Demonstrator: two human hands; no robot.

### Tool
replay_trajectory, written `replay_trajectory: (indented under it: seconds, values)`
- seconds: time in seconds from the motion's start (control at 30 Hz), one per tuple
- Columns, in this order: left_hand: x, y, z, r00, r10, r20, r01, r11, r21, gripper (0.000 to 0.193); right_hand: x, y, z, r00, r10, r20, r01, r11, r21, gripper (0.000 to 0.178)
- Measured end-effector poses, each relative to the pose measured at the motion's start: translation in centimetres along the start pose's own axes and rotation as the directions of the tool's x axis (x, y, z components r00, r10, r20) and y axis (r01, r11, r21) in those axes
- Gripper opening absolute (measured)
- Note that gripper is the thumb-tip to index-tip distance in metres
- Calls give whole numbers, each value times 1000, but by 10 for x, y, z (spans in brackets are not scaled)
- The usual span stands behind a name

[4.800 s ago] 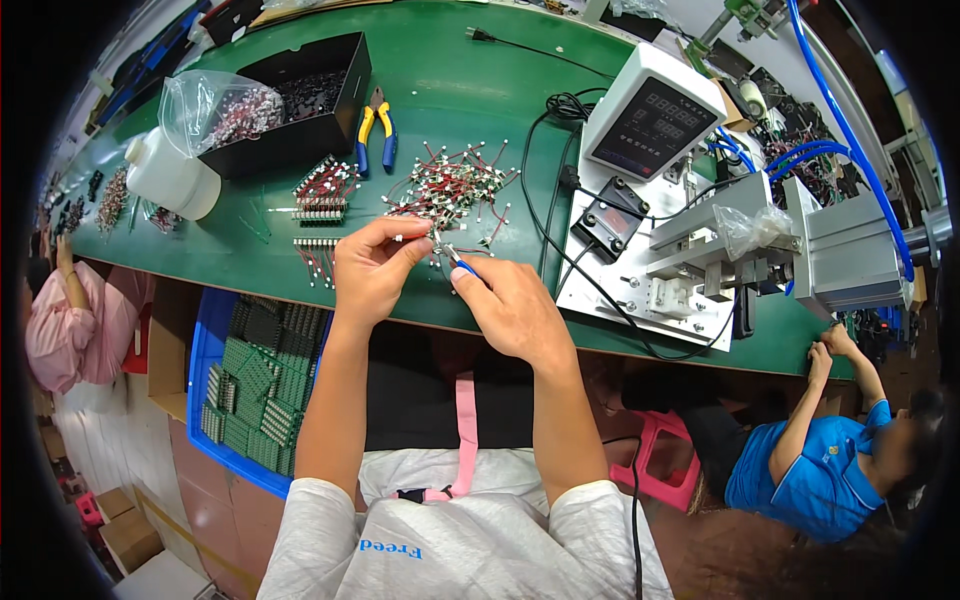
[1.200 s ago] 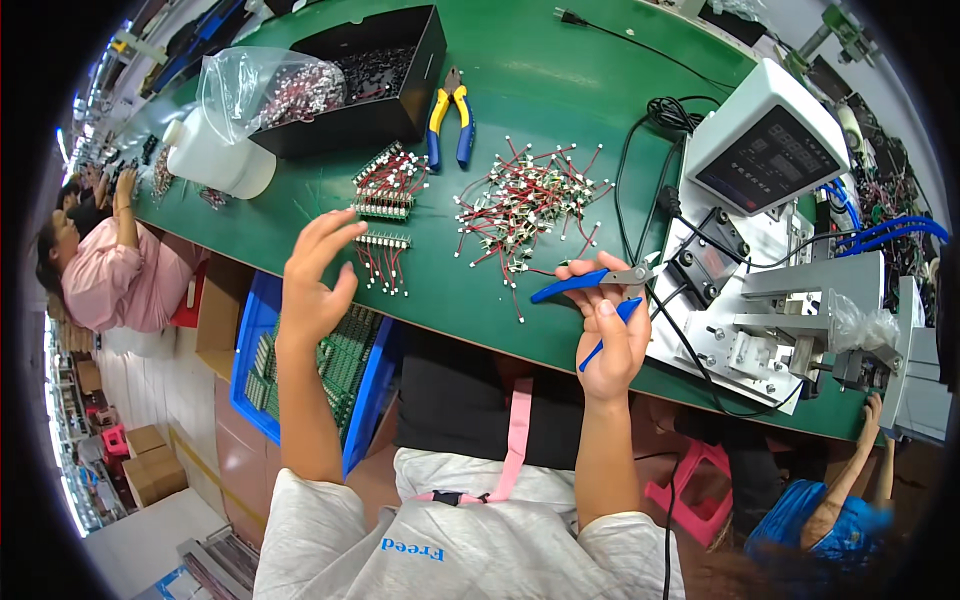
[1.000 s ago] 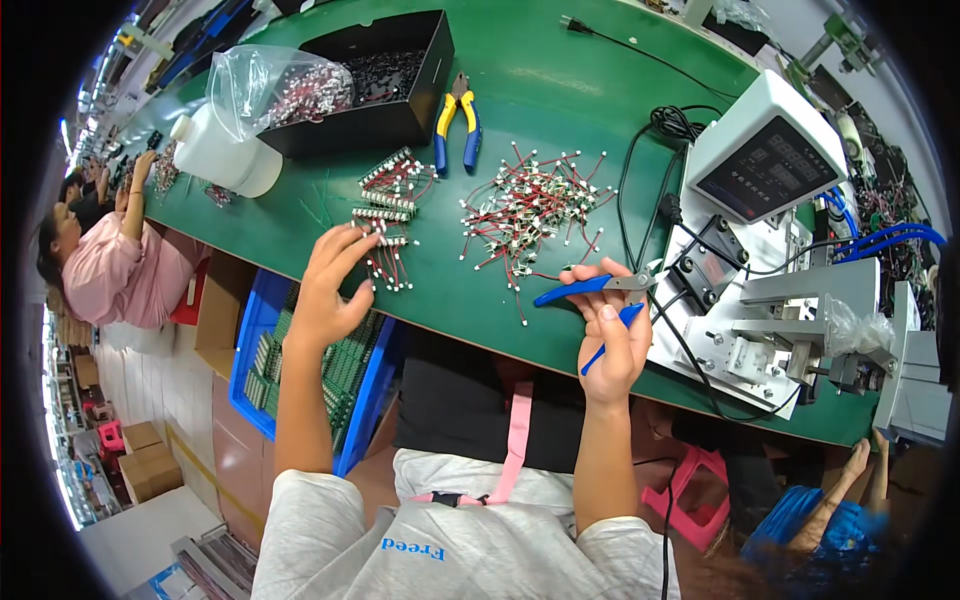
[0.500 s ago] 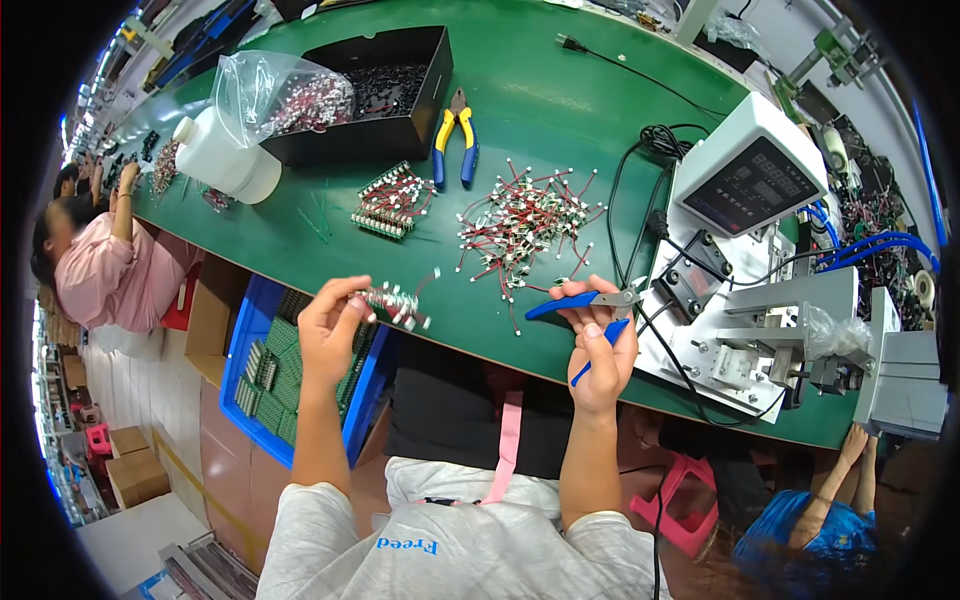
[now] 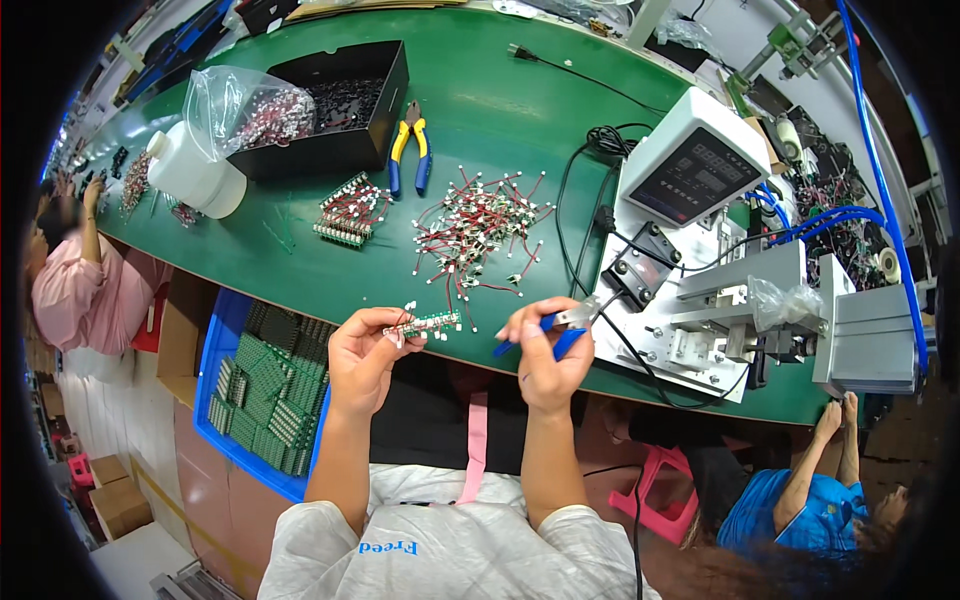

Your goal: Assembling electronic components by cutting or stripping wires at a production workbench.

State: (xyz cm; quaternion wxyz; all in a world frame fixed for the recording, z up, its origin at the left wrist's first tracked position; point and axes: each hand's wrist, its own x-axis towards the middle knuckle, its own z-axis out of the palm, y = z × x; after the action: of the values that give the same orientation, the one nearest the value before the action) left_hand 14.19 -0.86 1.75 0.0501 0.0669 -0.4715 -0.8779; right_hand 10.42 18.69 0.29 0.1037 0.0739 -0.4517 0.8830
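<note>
My left hand (image 5: 362,352) grips a narrow green circuit strip (image 5: 428,324) with small wired parts on it, held over the near edge of the green table (image 5: 500,100). My right hand (image 5: 545,348) is closed on blue-handled cutters (image 5: 552,328), whose metal jaws point right toward the white fixture. The two hands are a short gap apart. A loose pile of red-wired small parts (image 5: 478,226) lies just beyond both hands. A stack of similar green strips (image 5: 350,208) sits to the left of that pile.
Yellow-and-blue pliers (image 5: 410,150), a black box (image 5: 325,105), a clear bag (image 5: 240,110) and a white jug (image 5: 195,175) stand at the back left. A white meter (image 5: 695,165) and metal fixture (image 5: 700,320) fill the right. A blue crate (image 5: 265,390) sits below. Other people work at both sides.
My left hand reached to the strips on the table, took one and brought it back to the near edge. My right hand kept the cutters and drew a little closer to the left.
</note>
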Motion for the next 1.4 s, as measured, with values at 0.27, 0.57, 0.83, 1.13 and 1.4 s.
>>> replay_trajectory:
  seconds: [0.27,0.57,0.83,1.13,1.4]
  values:
    - [-8,-1,5,993,18,121,-19,1000,11,26,-5,-8,24,974,82,210,-54,989,-136,42]
    - [-8,8,26,956,78,283,-182,915,360,33,-14,-8,28,968,96,230,-51,980,-194,43]
    - [4,19,25,898,242,367,-439,513,738,32,-6,-19,26,945,144,293,-25,927,-373,34]
    - [14,40,33,810,420,409,-575,431,696,34,4,-56,23,835,443,326,-115,719,-685,26]
    - [17,49,45,756,451,474,-630,308,713,33,5,-57,32,835,321,448,98,714,-694,26]
